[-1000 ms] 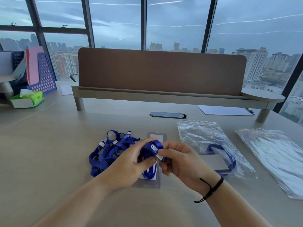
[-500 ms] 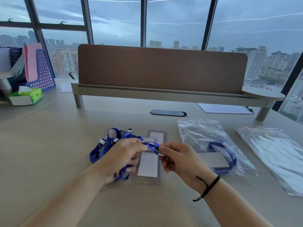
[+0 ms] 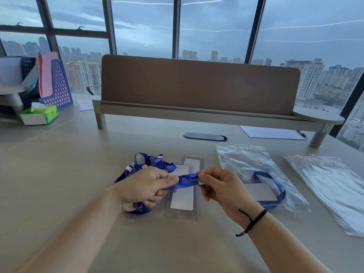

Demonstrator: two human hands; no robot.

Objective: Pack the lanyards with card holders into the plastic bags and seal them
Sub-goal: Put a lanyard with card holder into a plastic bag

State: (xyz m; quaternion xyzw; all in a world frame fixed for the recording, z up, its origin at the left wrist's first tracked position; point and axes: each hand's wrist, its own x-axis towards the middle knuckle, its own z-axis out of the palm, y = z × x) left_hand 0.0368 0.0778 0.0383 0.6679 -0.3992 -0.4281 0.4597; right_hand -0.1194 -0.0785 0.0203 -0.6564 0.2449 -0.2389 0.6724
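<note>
Head view: the left hand (image 3: 146,187) grips the blue lanyard (image 3: 184,181) strap, and the right hand (image 3: 222,187) pinches its clip end above the card holder (image 3: 182,201). Keep the strap taut and untangled from the pile, then clip on squarely.

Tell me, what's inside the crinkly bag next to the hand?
Inside the bag lie a blue lanyard and a card holder. Its clip is hidden from view.
</note>
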